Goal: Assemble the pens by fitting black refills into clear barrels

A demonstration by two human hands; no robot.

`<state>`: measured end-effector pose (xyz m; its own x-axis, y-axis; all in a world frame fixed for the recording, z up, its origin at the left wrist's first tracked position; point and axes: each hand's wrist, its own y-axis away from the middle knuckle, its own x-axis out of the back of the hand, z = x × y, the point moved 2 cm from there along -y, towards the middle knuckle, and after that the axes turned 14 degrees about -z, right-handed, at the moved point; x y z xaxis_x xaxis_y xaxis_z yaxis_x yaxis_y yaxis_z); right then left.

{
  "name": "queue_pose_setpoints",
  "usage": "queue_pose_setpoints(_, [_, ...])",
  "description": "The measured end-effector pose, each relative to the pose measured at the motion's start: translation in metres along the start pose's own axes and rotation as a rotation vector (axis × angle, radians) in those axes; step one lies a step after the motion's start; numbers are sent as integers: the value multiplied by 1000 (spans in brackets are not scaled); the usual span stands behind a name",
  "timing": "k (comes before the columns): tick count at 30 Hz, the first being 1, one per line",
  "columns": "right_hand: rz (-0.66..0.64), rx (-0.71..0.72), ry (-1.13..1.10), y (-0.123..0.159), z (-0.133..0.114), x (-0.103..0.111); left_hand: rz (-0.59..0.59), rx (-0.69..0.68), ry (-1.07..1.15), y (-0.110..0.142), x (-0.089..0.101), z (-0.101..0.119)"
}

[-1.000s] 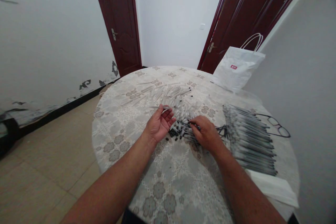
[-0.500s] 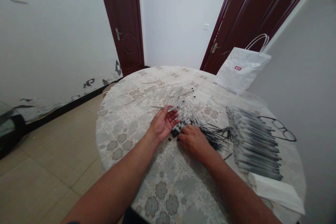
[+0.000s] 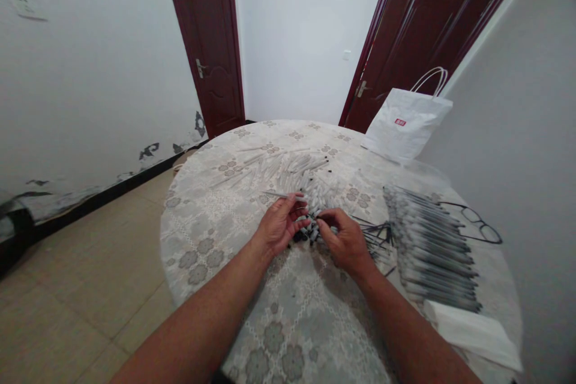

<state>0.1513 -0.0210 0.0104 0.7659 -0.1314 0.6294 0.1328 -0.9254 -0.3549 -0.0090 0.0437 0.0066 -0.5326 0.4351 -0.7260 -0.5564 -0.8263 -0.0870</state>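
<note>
My left hand (image 3: 281,225) pinches a pale pen barrel (image 3: 273,194) between thumb and forefinger; its other fingers are loosely curled. Close by on the right, my right hand (image 3: 345,240) has thumb and forefinger pressed together at a small black piece (image 3: 317,218), too small to name surely. Beneath the hands lie small black pen parts (image 3: 300,236), partly covered by the fingers. Beyond the hands are spread clear pen barrels (image 3: 294,169) and a heap of whitish pen parts (image 3: 324,191). Thin dark refills (image 3: 380,234) lie behind my right hand.
A stack of assembled-looking pens (image 3: 434,252) covers the table's right side, with eyeglasses (image 3: 477,222) beside it. A folded white cloth or paper (image 3: 472,333) lies in front. At the back right stands a white paper bag (image 3: 407,126). A patterned cloth (image 3: 198,216) covers the round table.
My right hand has lifted from the black parts and come up beside my left hand, fingertips now pinched. My left hand still holds the pen barrel. The view has tilted slightly upward.
</note>
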Motion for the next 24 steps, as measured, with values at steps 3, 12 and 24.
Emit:
queue_pose_setpoints(3, [103,-85,-224,0,4,-2,-33,51,-19,1,-2,-4])
queue_pose_setpoints(12, [128,-147,-623,-6,8,-8,-78,86,-77,1,-1,-9])
queue_pose_setpoints(24, [99,-159,-539,-6,6,-5,-92,84,-129,1,-1,-10])
